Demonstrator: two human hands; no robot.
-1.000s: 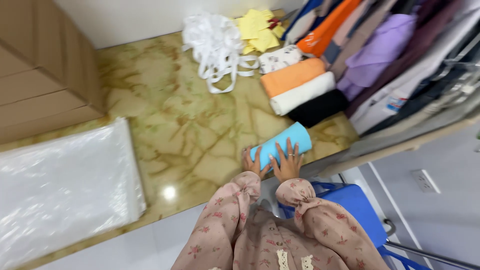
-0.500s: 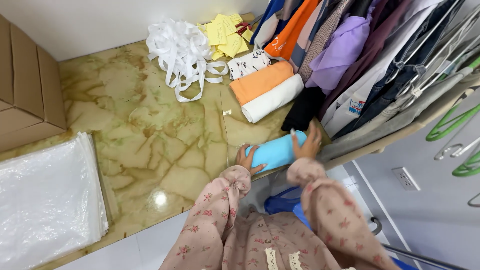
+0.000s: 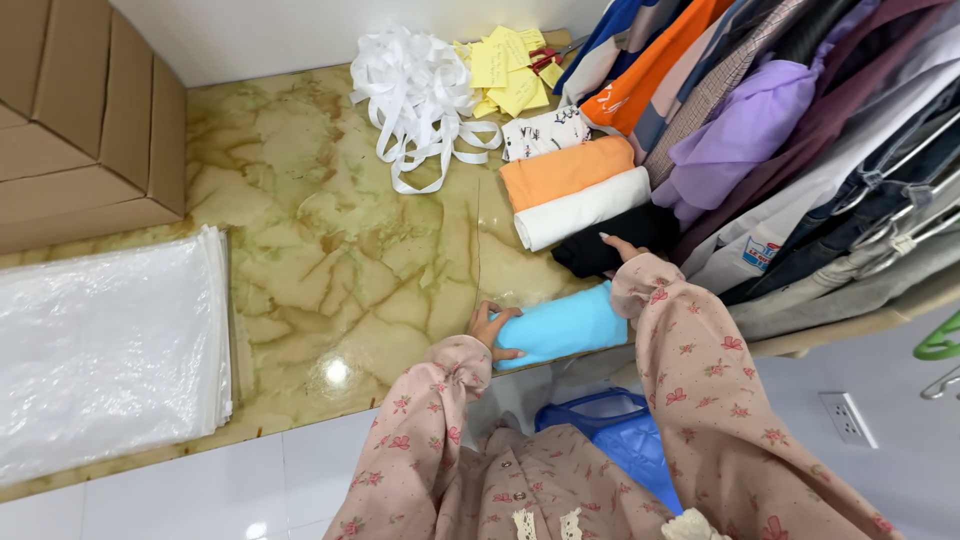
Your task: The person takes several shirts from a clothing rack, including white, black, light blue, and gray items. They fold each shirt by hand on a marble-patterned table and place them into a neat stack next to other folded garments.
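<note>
Both hands grip blue roll point(image 3: 560, 327); black roll point(image 3: 612, 251) lies just beyond, hanging clothes point(image 3: 800, 130) alongside.

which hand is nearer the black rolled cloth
Right. The right hand has its fingertips at the black rolled cloth. The left hand is farther off, at the left end of the light blue rolled cloth.

Left hand point(image 3: 492, 330) curled, right hand point(image 3: 622, 247) (mostly hidden) seemingly flat.

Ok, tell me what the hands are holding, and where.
The rolled light blue cloth: the left hand grips its left end; the right hand is at its right end, mostly hidden.
</note>
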